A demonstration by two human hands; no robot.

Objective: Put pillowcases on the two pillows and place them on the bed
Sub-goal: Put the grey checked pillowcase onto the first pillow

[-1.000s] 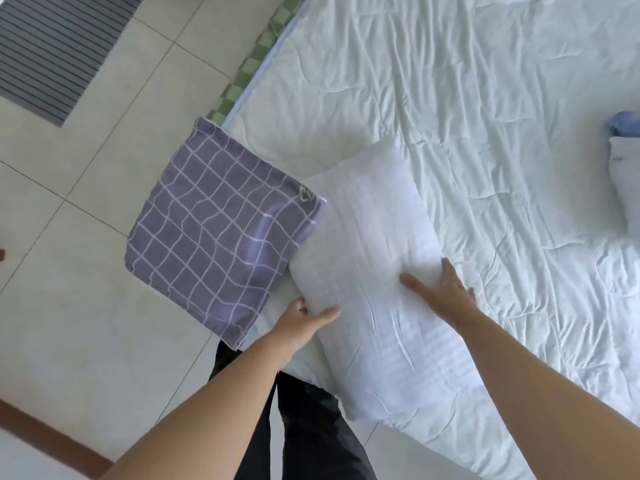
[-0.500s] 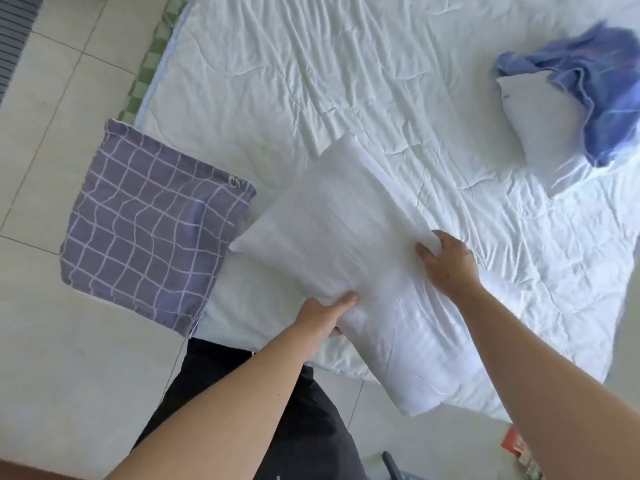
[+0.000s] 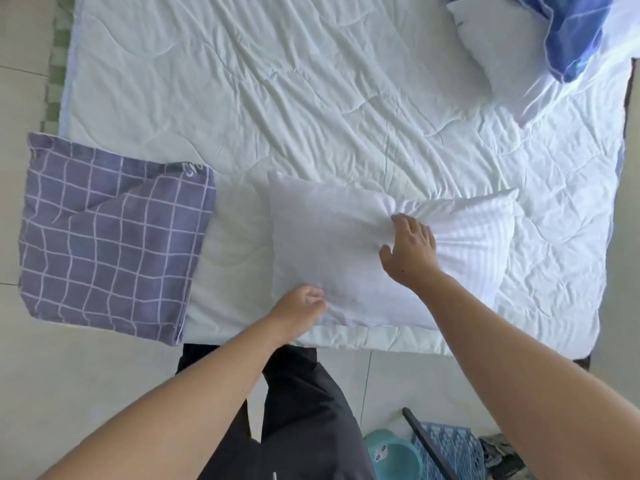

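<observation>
The bare white pillow (image 3: pixel 346 251) is down flat on the bed (image 3: pixel 311 98) now, lying crosswise along the near edge, where half a second ago it was tilted up and slanting away from the person. The left hand (image 3: pixel 299 306) pinches the pillow's near-left corner at about 7 o'clock, fingers curled into the fabric; the right hand (image 3: pixel 410 252) presses into the middle of the pillow with its fingers dug in, bunching the ticking into radiating creases, so it looks like a grip rather than a flat palm. Out at 9 o'clock from the pillow, the purple grid-check pillowcase (image 3: pixel 110 237) hangs half off the mattress corner, apart from the pillow and untouched, one corner folded over. Up at 1 o'clock, well apart, the second white pillow (image 3: pixel 491 53) lies with a blue pillowcase (image 3: pixel 575 32) draped over part of it, not visibly pulled on. So the swing has squared this pillow up with the purple case's side, which reads as setting up for stuffing; neither pillow is cased yet, and the task looks to be at an early stage.
</observation>
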